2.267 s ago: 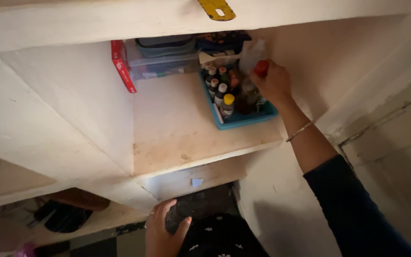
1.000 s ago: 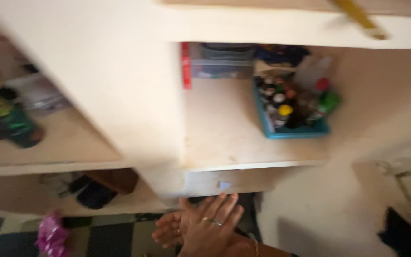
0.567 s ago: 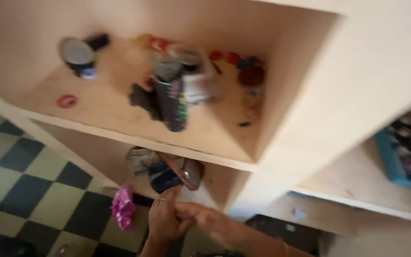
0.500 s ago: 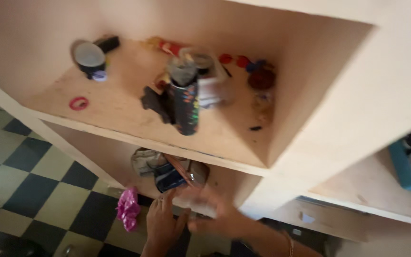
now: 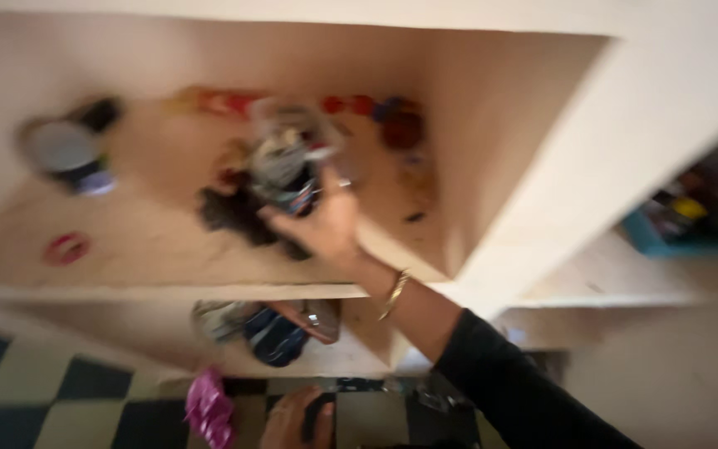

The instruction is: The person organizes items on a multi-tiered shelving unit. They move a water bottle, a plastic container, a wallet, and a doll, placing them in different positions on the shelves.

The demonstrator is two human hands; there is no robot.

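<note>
My right hand (image 5: 322, 229) reaches into the left shelf compartment, its fingers wrapped around the lower part of a dark cylindrical container (image 5: 288, 170) with colourful print and stuffed contents. A gold bangle sits on that wrist, above a dark sleeve. A dark crumpled thing (image 5: 226, 212) lies just left of the container. My left hand (image 5: 288, 422) is low at the frame's bottom edge, against a dark shape; the blur hides its grip. The whole view is motion-blurred.
A round cup (image 5: 60, 150) and a red ring (image 5: 66, 248) lie on the wooden shelf (image 5: 151, 249) to the left. Small red and dark items line the back. Bags (image 5: 276, 328) fill the lower shelf. A teal tray of bottles (image 5: 675, 224) sits right, a pink thing (image 5: 208, 407) on the checkered floor.
My right hand left the bottle tray, came down by my left hand, then rose into the left compartment and closed around the dark container. The view swung left.
</note>
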